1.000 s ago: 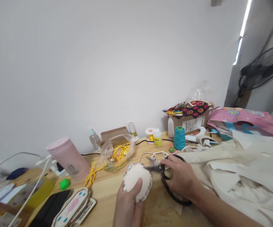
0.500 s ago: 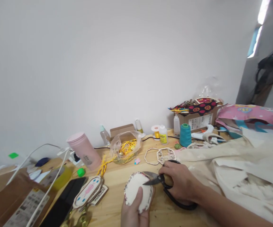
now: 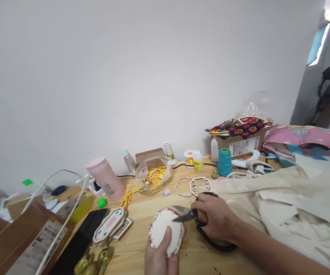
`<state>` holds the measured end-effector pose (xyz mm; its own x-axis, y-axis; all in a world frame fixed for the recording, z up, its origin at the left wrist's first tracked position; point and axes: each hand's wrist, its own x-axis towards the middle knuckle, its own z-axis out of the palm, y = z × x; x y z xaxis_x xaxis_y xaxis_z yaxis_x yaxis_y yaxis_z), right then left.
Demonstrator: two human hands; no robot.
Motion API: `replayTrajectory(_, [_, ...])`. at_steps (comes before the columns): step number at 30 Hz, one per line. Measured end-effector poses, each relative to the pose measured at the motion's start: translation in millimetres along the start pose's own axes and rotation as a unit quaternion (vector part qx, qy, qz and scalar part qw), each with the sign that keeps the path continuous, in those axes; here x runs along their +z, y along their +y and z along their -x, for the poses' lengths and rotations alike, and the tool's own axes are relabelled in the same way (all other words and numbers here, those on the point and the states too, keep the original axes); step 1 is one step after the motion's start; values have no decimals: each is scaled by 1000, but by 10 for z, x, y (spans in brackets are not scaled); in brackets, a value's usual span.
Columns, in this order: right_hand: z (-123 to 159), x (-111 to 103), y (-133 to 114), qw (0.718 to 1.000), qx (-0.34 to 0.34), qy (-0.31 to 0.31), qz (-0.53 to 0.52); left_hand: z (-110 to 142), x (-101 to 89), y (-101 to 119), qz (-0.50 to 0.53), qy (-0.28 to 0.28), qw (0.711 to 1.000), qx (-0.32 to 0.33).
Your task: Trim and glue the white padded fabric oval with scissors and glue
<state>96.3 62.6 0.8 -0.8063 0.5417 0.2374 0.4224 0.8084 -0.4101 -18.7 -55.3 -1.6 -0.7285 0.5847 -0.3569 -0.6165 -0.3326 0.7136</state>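
Cardboard box (image 3: 30, 244) first, folks, at nine o'clock if we centre our dial on the piece in our grip. A white cable (image 3: 64, 221) trails across it, and beside it lies a black phone (image 3: 80, 244). A shade above nine we get a green cap (image 3: 102, 203), with a pink tumbler (image 3: 105, 178) leaning at ten. Close by at nine, flat painted ornaments (image 3: 109, 225) overlap one another, gold bells (image 3: 92, 264) just below them. Near half past eleven, a clear bag (image 3: 142, 179) shows its tangle of yellow cord (image 3: 156, 175).

Centre stage! Our left hand (image 3: 161, 256) pinches the white padded piece (image 3: 165, 229), thumb across its pale face, fingers behind, patterned rim all round, and we have it tilted up over the wooden table (image 3: 133, 244). Straight up at twelve sits a little pink-and-blue shape (image 3: 166, 192).

At two o'clock come the scissors (image 3: 193, 215), blades apart, one tip in front of the white face, the other by the upper rim; whether either touches, we can't tell. Our right hand (image 3: 214, 219), toward three, is curled around the black handles. Lattice frame (image 3: 201, 186) and teal thread cone (image 3: 224, 163) line up at half past one, and pale cloth (image 3: 285, 214) spreads out at three.
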Motion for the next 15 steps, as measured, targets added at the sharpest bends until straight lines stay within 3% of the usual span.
replayTrajectory(15, [21,1,19,1000,14,-1,-22,-1,-61,0,-12,9,1000,-4])
